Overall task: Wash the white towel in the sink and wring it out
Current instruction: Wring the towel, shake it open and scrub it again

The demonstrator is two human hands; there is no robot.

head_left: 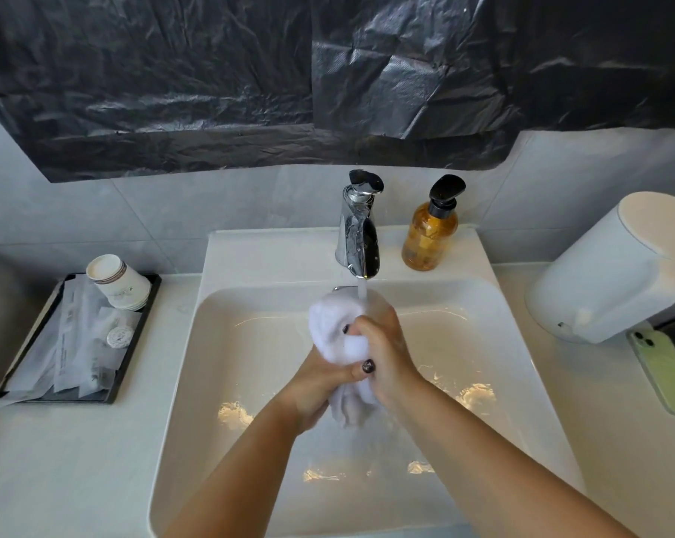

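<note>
Both hands clenched on the white towel (337,332): right hand (386,351) up by the tap stream, left hand (320,386) lower. Towel's long axis runs roughly vertical between them, I think, so twisting opposite ways wrings it.

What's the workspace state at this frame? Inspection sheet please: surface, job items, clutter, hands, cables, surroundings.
Surface: white counter around a white sink; water pooled in the basin.
Job's things: white towel bunched over the basin, under the running faucet.
Clutter: amber pump bottle, black tray with paper cups and sachets, green phone, white dispenser.
Hands: left hand and right hand both clenched on the towel.
Cables: nothing seen.
Surroundings: grey tiled wall, black plastic sheet taped above.
</note>
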